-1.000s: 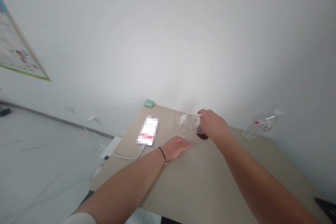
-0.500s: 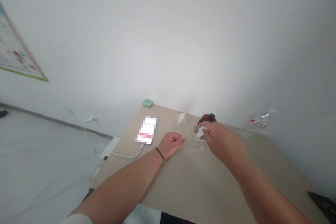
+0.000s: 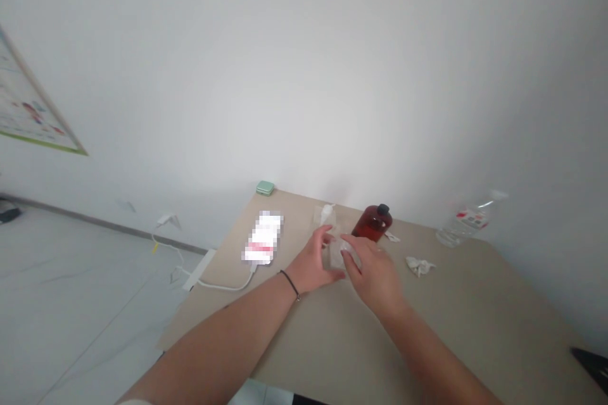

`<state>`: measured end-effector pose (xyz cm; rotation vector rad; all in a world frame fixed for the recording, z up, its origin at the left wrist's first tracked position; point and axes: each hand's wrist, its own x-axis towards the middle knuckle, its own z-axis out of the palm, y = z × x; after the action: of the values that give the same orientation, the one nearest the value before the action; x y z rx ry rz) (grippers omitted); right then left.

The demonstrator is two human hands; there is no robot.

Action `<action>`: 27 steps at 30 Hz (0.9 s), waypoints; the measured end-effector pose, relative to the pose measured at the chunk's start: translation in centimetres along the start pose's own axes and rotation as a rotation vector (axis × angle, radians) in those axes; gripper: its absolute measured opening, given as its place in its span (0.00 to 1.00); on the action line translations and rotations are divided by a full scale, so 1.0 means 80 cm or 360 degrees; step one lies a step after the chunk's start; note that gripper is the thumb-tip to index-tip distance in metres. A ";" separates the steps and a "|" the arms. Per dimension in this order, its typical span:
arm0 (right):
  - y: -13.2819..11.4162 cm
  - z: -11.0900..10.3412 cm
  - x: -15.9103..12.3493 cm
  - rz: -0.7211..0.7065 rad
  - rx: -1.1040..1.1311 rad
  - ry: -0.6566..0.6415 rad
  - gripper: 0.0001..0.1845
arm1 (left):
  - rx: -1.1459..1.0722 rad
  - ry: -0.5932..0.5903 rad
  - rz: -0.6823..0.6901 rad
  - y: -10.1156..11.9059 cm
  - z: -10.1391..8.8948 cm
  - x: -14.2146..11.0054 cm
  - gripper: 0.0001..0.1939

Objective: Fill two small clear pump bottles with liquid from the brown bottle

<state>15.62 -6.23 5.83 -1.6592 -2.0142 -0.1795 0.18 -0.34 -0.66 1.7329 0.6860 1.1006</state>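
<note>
L hand (image 3: 310, 264), R hand (image 3: 375, 276) both gripping clear plastic pc (image 3: 339, 254) — beige desk (image 3: 451, 304), white wall (image 3: 304, 76).

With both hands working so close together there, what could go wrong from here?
The clear plastic piece between the left hand and right hand is see-through and might slip unnoticed. The dark amber bottle stands just behind the right hand and could tip if knocked. The phone lies close to the left hand, and its white cable runs beside that forearm, so a wide movement might snag it.
</note>
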 end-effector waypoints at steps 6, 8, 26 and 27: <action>0.039 0.071 -0.009 0.0503 0.1128 0.0350 0.21 | 0.0003 -0.0045 -0.0063 0.000 -0.003 0.002 0.53; 0.039 0.082 -0.009 0.0538 0.1351 0.0315 0.20 | 0.0017 -0.0082 -0.0059 -0.004 -0.004 0.002 0.51; 0.038 0.097 -0.004 0.0591 0.1770 0.0336 0.16 | 0.0341 -0.0300 0.0079 0.004 0.004 0.019 0.46; 0.037 0.096 -0.004 0.0569 0.1779 0.0323 0.15 | 0.0366 -0.0346 0.0154 0.004 0.003 0.018 0.42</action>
<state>16.09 -2.57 -1.55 -1.1250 -1.2016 0.7399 1.00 0.65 0.12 2.0658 0.6164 0.9065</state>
